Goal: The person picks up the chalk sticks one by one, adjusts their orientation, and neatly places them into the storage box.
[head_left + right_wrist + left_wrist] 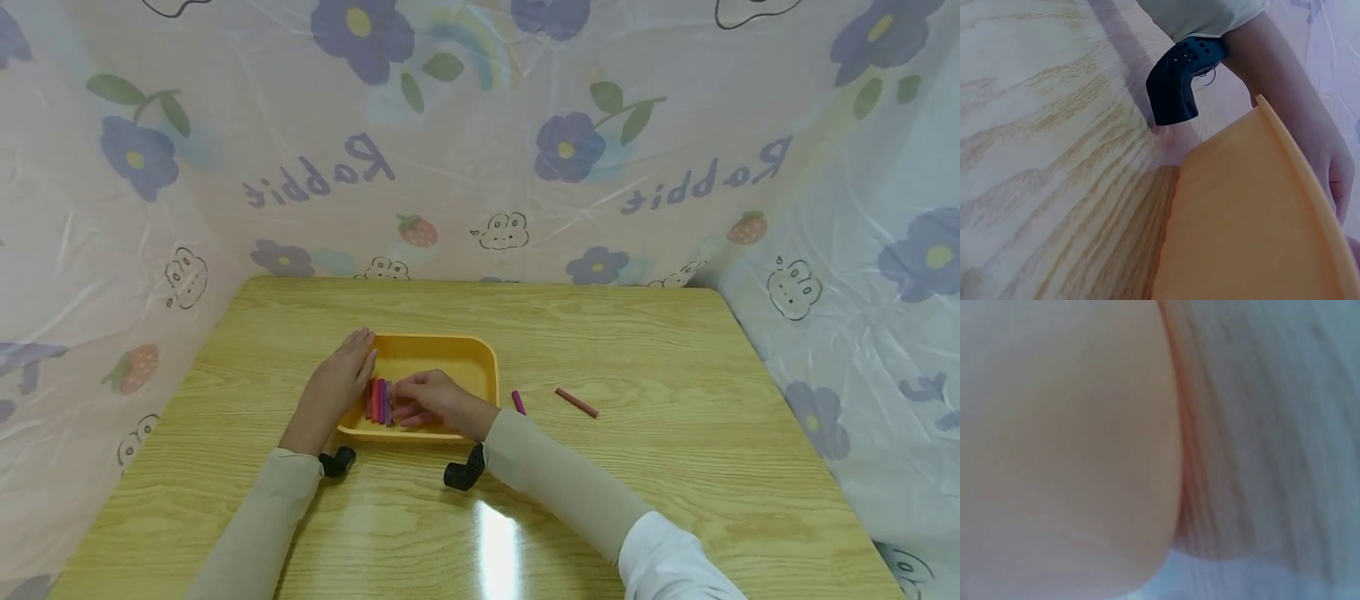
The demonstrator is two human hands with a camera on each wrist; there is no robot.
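Note:
A yellow tray [438, 348] stands on the wooden table, with several thin sticks [377, 402] in pink, red and purple lined up along its left side. Along the tray's left rim rests my left hand [341, 375], its fingers straight and together. My right hand [431, 398] reaches into the tray with bent fingers, their tips at the rightmost mauve stick [389, 403]. Whether they pinch it is hidden. In the left wrist view, a blurred pale surface fills the left half. The right wrist view shows the tray's outer wall [1241, 219], covering most of a hand beyond it.
Right of the tray, a magenta stick [518, 402] and a reddish-brown stick [577, 402] lie on the table [637, 350]. Black wrist devices [464, 471] sit at both wrists, close to the tray's front edge. A patterned curtain [480, 167] encloses the back and sides.

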